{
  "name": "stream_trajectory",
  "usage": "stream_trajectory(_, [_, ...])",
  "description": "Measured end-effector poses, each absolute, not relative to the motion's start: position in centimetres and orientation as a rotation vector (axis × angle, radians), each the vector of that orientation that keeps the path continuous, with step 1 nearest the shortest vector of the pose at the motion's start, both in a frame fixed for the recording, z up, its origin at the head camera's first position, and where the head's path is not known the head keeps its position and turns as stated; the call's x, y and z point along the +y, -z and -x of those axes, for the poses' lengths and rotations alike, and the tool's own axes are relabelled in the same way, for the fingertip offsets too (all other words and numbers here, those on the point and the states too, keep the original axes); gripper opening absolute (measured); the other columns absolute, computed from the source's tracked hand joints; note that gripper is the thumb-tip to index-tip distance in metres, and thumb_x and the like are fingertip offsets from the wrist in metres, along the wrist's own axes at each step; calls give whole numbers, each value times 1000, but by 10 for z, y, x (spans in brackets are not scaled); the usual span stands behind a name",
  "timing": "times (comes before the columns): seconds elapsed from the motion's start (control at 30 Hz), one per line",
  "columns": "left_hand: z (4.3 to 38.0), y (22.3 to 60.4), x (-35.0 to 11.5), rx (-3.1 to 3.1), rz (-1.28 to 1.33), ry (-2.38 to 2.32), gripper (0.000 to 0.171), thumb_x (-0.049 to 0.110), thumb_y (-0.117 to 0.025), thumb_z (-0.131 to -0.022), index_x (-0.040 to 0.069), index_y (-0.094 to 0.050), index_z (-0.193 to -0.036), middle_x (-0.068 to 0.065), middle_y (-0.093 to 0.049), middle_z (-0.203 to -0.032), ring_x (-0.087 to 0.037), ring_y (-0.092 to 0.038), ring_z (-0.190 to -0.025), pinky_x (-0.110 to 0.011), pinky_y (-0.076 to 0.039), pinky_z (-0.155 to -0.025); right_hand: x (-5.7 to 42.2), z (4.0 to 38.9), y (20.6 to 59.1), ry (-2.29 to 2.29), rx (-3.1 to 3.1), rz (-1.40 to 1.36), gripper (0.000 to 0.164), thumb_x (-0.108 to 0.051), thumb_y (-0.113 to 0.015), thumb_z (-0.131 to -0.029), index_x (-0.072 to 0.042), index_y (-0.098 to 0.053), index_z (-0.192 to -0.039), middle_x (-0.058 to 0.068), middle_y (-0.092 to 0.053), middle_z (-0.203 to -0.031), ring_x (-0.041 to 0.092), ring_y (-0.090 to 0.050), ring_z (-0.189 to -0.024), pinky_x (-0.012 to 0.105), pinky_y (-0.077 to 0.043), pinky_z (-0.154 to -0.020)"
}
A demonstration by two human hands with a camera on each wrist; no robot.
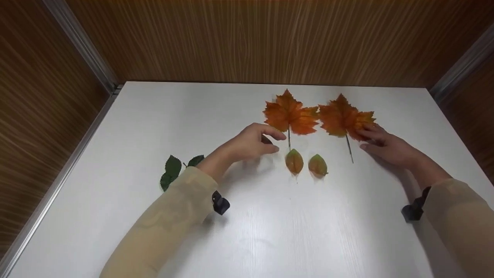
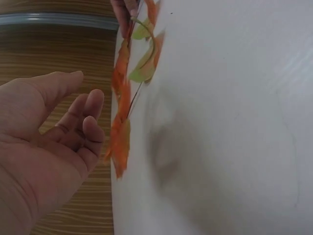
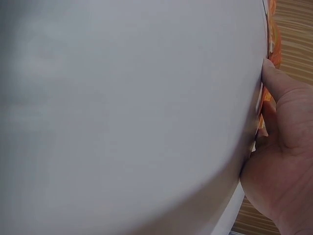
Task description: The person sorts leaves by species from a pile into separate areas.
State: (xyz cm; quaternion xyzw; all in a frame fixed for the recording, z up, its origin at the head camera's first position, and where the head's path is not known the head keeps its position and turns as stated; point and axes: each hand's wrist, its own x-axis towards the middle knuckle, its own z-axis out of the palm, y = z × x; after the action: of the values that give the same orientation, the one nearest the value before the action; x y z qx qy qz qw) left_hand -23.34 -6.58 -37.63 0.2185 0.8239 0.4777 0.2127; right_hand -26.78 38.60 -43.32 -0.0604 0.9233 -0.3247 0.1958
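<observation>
Two orange maple leaves with thin dark stems lie side by side toward the back of the white table. My right hand [image 1: 393, 148] touches the lower right lobe of the right maple leaf [image 1: 339, 116], fingers over its edge and thumb apart from them. Just left of the stem of the left maple leaf [image 1: 287, 114], my left hand [image 1: 252, 143] hovers over the table with loosely bent fingers and nothing in it. Two small green-and-orange oval leaves, a left one [image 1: 294, 162] and a right one [image 1: 318, 166], lie nearer me, between the hands.
A sprig of dark green leaves [image 1: 173, 166] lies at the left, partly hidden by my left forearm. Wood-grain panels [image 1: 247, 42] stand behind and beside the white table [image 1: 270, 239]. Each wrist carries a small black camera mount.
</observation>
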Motion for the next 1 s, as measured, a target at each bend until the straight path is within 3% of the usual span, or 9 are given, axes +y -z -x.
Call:
stream_trajectory(0.23, [223,356,-107,2330,-652,-1400,32,9,-72,-101,15,-74,-132,3,-70,-126,-17,-66,-114,-34,-56,-98,389,267,434,883,2598,177,75,-53,-60,-106,-25,-31,-169,10,7,-178,46,8,-160,77,-13,-119])
stream_trajectory(0.43, [211,354,-146,2394,-638,-1427,31,10,-73,-101,15,-74,-131,3,-70,-128,-16,-67,-115,-38,-54,-100,392,267,436,878,2608,185,73,-53,-60,-106,-31,-28,-169,10,6,-178,46,6,-160,76,-17,-119])
stream_trajectory(0.7, [194,367,-199,2532,-596,-1407,31,15,-73,-101,13,-73,-133,1,-71,-129,-21,-65,-122,-43,-49,-100,389,266,434,875,2614,179,74,-53,-60,-106,-31,-28,-169,9,6,-178,45,8,-160,76,-15,-119])
stream_trajectory(1.0, [167,392,-260,2751,-516,-1295,37,15,-75,-101,9,-71,-137,-5,-68,-141,-29,-60,-133,-51,-51,-102,386,269,435,863,2613,187,74,-53,-60,-106,-31,-28,-169,8,6,-178,45,7,-161,76,-15,-119])
